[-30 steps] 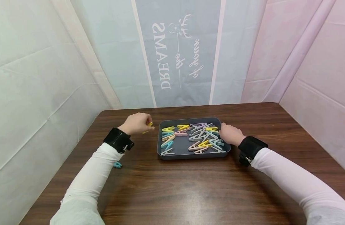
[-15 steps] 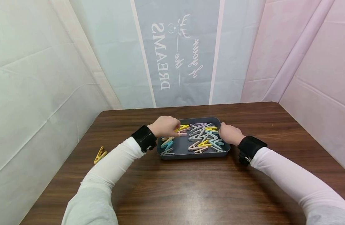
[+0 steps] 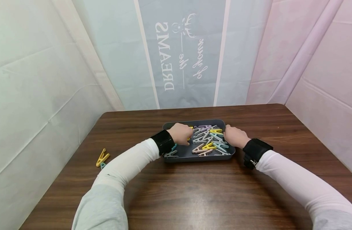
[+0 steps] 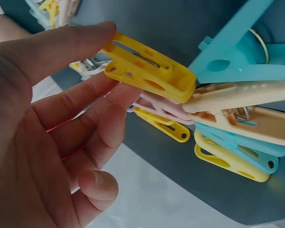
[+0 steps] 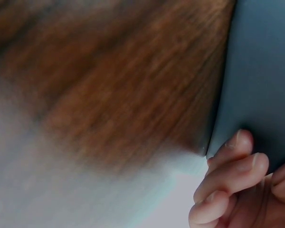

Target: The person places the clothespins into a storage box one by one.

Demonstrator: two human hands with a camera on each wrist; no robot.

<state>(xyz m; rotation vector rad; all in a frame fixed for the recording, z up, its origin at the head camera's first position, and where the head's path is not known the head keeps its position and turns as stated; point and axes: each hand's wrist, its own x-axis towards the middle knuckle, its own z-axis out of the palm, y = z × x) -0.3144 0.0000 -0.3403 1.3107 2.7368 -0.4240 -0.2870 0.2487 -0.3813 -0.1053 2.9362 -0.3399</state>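
Observation:
My left hand [image 3: 180, 133] is over the left part of a dark grey tray [image 3: 198, 159]. Between its thumb and fingertips it pinches a yellow clothespin [image 4: 149, 71], seen close up in the left wrist view. Beside that clothespin in the tray lie a turquoise clothespin [image 4: 216, 65], a beige clothespin [image 4: 270, 124] and a pale yellow clothespin [image 4: 232, 164]. The left hand hides part of this group in the head view. My right hand [image 3: 236, 137] grips the tray's right end, its curled fingers [image 5: 232, 173] against the outer wall.
On the wooden table [image 3: 193, 195], left of the tray, a yellow clothespin [image 3: 102, 158] and a teal clothespin [image 3: 102, 165] lie close together, near my left sleeve [image 3: 130, 163]. Several mixed clothespins [image 3: 208, 137] fill the tray's right half. A printed curtain [image 3: 190, 64] hangs behind the table.
My left hand has moved right, from beside the tray with a yellow clothespin to inside it, where it pinches a yellow clothespin. A yellow clothespin now lies on the table's left. My right hand stays put.

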